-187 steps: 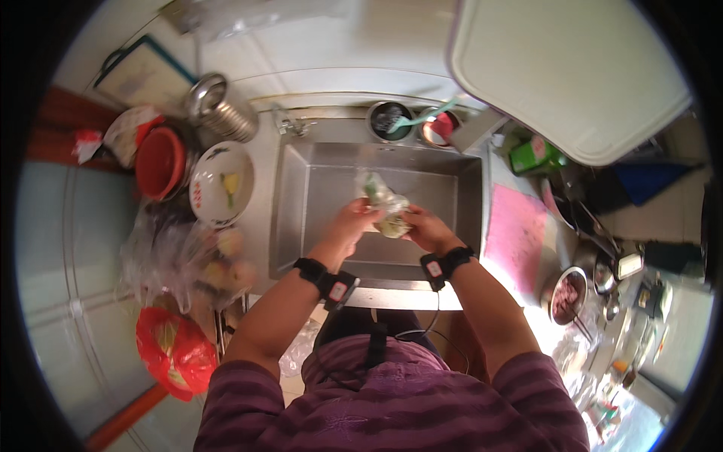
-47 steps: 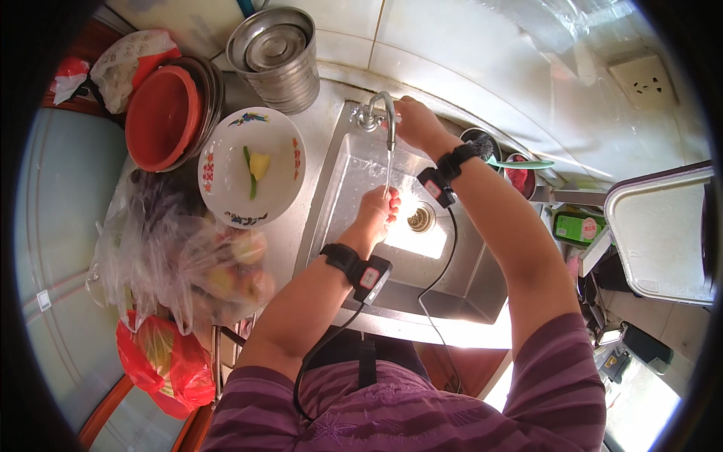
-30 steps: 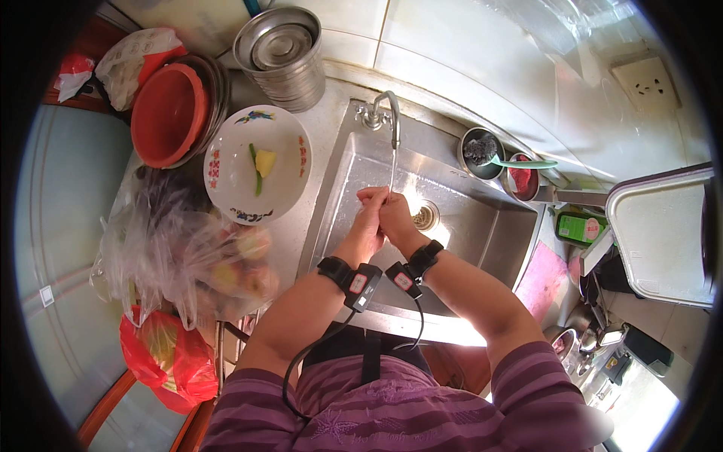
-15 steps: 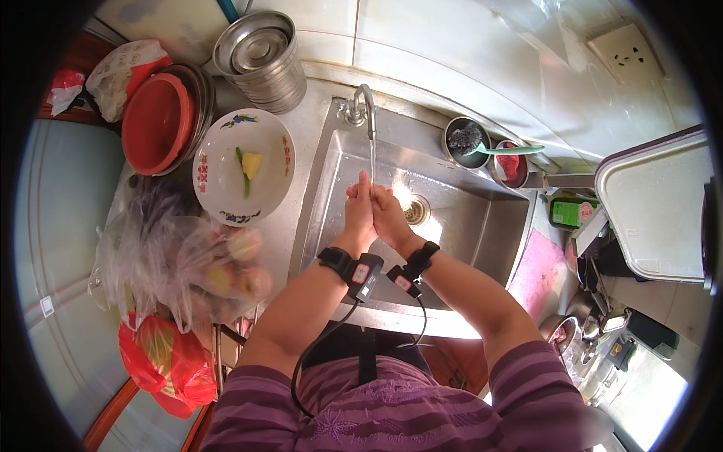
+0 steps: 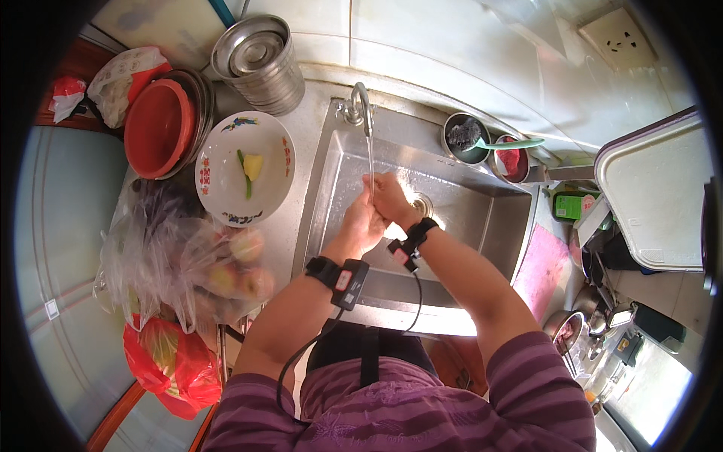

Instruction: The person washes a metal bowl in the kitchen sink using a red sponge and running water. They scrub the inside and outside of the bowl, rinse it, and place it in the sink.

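Note:
My two hands meet over the steel sink (image 5: 474, 248), beneath the running faucet (image 5: 362, 102). The thin stream of water (image 5: 370, 158) falls onto them. My left hand (image 5: 361, 224) is curled with its palm turned toward the right hand. Pressed against its fingers, my right hand (image 5: 392, 197) is closed, knuckles up. Whatever lies between the hands, if anything, is hidden. Behind the right hand shows part of the drain (image 5: 423, 205). Each wrist wears a black strap with a small cabled device.
Left of the sink stand a white plate (image 5: 226, 181) with yellow and green pieces, red bowls (image 5: 157, 128), steel pots (image 5: 260, 71), and a plastic bag of fruit (image 5: 188, 256). Behind the sink are a bowl with a scrubber (image 5: 463, 134) and a green-handled tool (image 5: 512, 144).
My hands have gone from palms together with a finger pointing up to the right hand closed over the left one's fingers. My left wrist has shifted slightly left and down. Water still runs.

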A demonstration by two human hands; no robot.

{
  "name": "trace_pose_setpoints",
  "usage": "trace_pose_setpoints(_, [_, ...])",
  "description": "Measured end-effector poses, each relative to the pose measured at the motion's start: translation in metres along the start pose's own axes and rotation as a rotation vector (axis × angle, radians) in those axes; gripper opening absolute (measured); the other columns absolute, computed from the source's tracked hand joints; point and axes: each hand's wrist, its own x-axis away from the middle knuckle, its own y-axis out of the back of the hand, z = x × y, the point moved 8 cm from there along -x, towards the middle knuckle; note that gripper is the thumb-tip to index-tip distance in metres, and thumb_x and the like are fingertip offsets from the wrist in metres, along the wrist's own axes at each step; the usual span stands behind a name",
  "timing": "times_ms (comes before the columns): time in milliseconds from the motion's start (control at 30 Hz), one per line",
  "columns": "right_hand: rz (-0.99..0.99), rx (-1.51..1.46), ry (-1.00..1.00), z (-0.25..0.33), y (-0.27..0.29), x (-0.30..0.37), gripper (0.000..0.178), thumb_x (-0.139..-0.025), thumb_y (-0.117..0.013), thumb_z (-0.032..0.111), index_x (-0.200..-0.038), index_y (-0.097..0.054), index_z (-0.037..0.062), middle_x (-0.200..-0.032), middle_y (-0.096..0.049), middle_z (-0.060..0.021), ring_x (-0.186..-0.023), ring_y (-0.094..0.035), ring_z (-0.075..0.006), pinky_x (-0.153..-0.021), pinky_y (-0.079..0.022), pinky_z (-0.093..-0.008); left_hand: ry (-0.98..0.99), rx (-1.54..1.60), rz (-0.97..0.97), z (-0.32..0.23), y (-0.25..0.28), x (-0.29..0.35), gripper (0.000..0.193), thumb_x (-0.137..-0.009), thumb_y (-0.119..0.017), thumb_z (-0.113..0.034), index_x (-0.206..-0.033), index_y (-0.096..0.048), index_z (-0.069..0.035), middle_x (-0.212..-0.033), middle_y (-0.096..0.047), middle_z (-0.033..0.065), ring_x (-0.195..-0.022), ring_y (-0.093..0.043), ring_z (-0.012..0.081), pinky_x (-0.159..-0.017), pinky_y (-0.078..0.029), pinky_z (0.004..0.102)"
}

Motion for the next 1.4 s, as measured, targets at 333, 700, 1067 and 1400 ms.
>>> trace_pose_setpoints(333, [0.105, -1.623, -0.557, 0.002, -0.054, 0.049, 0.039, -0.094, -0.046, 0.04, -0.105, -0.055, 0.004, -0.1, -0.062, -0.0103, -0.094, -0.06, -0.0228, -0.088, -0.048, -0.035, -0.286, 0.081, 0.044, -0.01, -0.001, -0.015, 0.055, -0.1, -0.025, -0.036, -0.137, -0.026, 0.005, -0.138, -0.036, 0.0188, -0.131, -0.032, 0.027, -0.112, -0.022, 0.0353])
trace_pose_setpoints(700, [-0.155, -0.189, -0.195, -0.004, -0.025, 0.016, 0.019, -0.09, -0.054, 0.022, -0.09, -0.057, 0.003, -0.086, -0.06, -0.0146, -0.08, -0.057, -0.0257, -0.068, -0.046, -0.0339, -0.333, -0.248, -0.277, -0.023, 0.036, -0.013, 0.045, -0.098, -0.031, -0.043, -0.123, -0.041, -0.006, -0.113, -0.055, 0.0091, -0.11, -0.054, 0.0184, -0.093, -0.043, 0.0331])
trace_pose_setpoints(1067, [-0.022, -0.951, -0.383, 0.011, -0.04, 0.04, 0.016, -0.085, -0.055, 0.004, -0.098, -0.064, 0.0005, -0.096, -0.063, -0.0095, -0.085, -0.058, -0.0172, -0.074, -0.047, -0.0272, -0.198, -0.104, -0.134, -0.004, 0.035, -0.006, 0.025, -0.091, -0.056, -0.029, -0.107, -0.053, -0.009, -0.105, -0.058, 0.0039, -0.097, -0.056, 0.0129, -0.081, -0.046, 0.028])
trace_pose_setpoints(1400, [-0.007, -0.479, -0.085, 0.026, 0.0, 0.053, 0.022, -0.088, -0.054, 0.006, -0.108, -0.062, 0.0032, -0.098, -0.064, -0.0045, -0.089, -0.056, -0.0112, -0.077, -0.045, -0.0247, -0.229, 0.074, -0.138, -0.005, 0.025, -0.023, 0.023, -0.094, -0.052, -0.028, -0.086, -0.053, -0.006, -0.082, -0.058, 0.0069, -0.081, -0.058, 0.0184, -0.077, -0.049, 0.0318])
